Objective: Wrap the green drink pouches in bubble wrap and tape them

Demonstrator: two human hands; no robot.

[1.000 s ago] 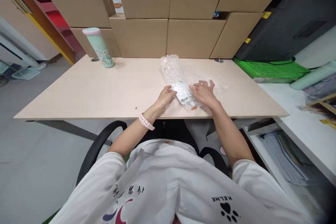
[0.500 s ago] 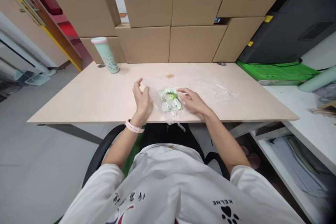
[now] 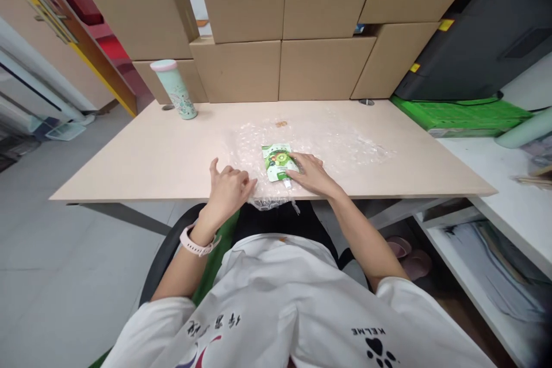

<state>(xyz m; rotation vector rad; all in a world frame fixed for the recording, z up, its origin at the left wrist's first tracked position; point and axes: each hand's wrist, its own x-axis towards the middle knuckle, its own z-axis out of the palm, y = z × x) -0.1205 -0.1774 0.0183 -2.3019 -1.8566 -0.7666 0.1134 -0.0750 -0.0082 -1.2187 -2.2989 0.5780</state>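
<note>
A green and white squeeze pouch (image 3: 276, 161) with kiwi fruit printed on it lies on a sheet of bubble wrap (image 3: 248, 144), its white spout towards me. My right hand (image 3: 313, 174) grips the pouch's right edge, thumb near the spout and fingers higher up. At the wrap's near left side, my left hand (image 3: 230, 188) is closed with thumb and fingertips on the film, one finger raised. Part of the wrap hangs over the table's front edge.
A mint tumbler (image 3: 176, 92) with a pink lid stands at the table's (image 3: 129, 161) back left. Cardboard boxes (image 3: 237, 72) are stacked along the far edge. On the right are a green crate (image 3: 461, 117), a dark case (image 3: 470, 52) and a white shelf unit (image 3: 500, 178).
The wrap that covered the pouch is now pulled back towards the front left, so the pouch shows plainly. My left hand has moved lower and closed on the film; my right hand has gripped the pouch.
</note>
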